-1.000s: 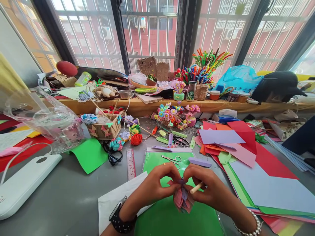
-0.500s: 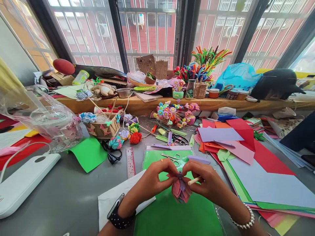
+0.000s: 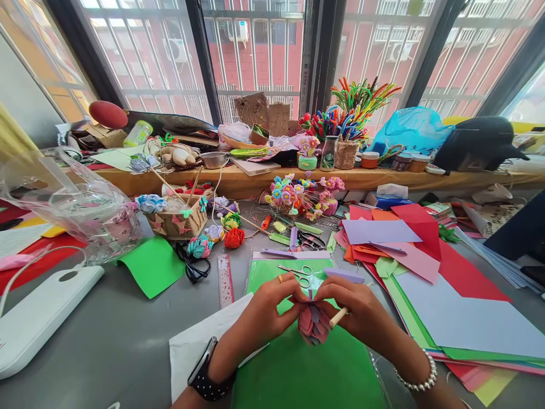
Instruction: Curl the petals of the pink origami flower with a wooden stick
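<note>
Pink-and-purple folded paper flower sits between my two hands, held just above the near end of the bright green paper sheet that lies on the grey table. My left hand pinches the top of the flower with thumb and fingertips pressed together on the petals. My right hand closes on the flower's other side and also grips a short pale wooden stick between its fingers, the tip poking out toward the petals. I judge I am shaping or gathering the petals at the top. The next move calls for a firm pinch and small, careful fingertip work. Small silver scissors lie on the far end of the green sheet.
</note>
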`<state>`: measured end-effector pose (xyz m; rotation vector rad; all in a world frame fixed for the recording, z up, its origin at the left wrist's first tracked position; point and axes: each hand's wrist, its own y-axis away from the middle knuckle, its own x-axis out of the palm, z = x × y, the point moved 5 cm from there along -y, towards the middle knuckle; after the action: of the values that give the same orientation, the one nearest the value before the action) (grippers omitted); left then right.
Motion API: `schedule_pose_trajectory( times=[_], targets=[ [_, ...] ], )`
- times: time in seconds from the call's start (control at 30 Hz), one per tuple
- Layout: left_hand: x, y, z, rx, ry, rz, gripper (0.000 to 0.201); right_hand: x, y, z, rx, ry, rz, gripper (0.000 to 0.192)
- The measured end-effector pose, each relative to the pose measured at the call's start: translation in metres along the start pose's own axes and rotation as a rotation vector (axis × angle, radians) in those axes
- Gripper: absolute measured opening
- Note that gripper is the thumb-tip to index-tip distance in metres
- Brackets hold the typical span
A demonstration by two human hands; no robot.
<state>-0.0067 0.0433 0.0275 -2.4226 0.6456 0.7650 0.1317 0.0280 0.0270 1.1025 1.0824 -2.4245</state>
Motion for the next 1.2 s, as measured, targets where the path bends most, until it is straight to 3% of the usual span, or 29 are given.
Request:
schedule_pose_trajectory(
  times=[0.27,0.53,0.8,1.07,1.2],
  targets=[
    [0.002,0.001,0.000,0.083,-0.009,0.002,0.009,-0.004,0.001,-0.002,0.047,-0.065,0.060,0.009],
    [0.003,0.000,0.001,0.025,-0.002,0.067,0.006,0.001,0.002,-0.003,0.121,-0.015,0.134,0.009],
    [0.003,0.003,0.003,0.053,-0.140,-0.030,0.005,0.006,0.003,-0.002,-0.004,0.104,0.003,0.014],
    [-0.004,0.003,-0.005,0.317,-0.146,-0.223,0.011,-0.005,0.001,0.010,-0.152,0.098,-0.187,0.016],
    [-0.006,0.001,-0.006,0.341,-0.159,-0.214,0.012,-0.009,0.001,0.016,-0.201,0.064,-0.260,0.011]
  ],
)
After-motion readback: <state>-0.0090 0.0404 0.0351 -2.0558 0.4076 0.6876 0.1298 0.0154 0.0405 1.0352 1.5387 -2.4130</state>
